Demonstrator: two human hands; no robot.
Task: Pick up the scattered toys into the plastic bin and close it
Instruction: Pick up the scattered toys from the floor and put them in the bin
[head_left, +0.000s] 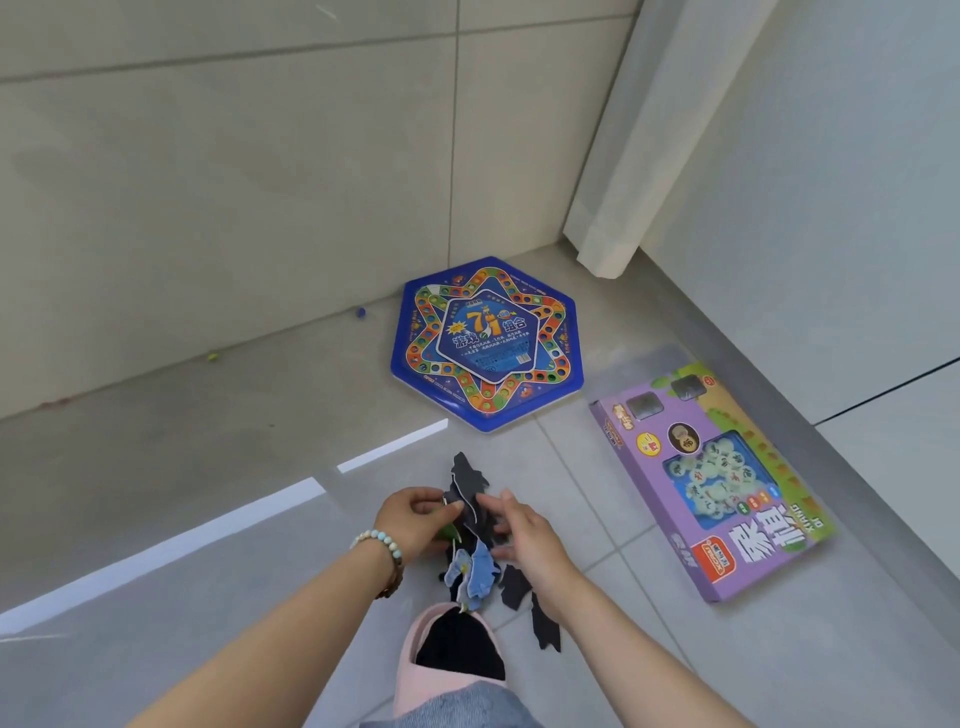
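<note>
While the head view looks down at a glossy grey tiled floor (208, 519), the left hand (410, 522), wearing a bead bracelet (382, 543), has its grip pinched on a fan of thin, flat, jagged-edged dark cutout pieces (470, 486). Pale blue pieces (478, 571) hang at the fan's 6 o'clock end. The right hand (530, 535) touches the fan from 3 o'clock; whether its grip clamps or merely rests I cannot tell. Loose dark pieces (517, 584) lie on the floor at 5 o'clock from the hands. A blue hexagonal game board (488, 343) lies flat at 12 o'clock, and a purple cardboard box (711, 478) with a clear window at 3 o'clock. Two small marbles, one blue (359, 312) and one yellow-green (212, 356), sit by the wall at 11 and 10 o'clock.
</note>
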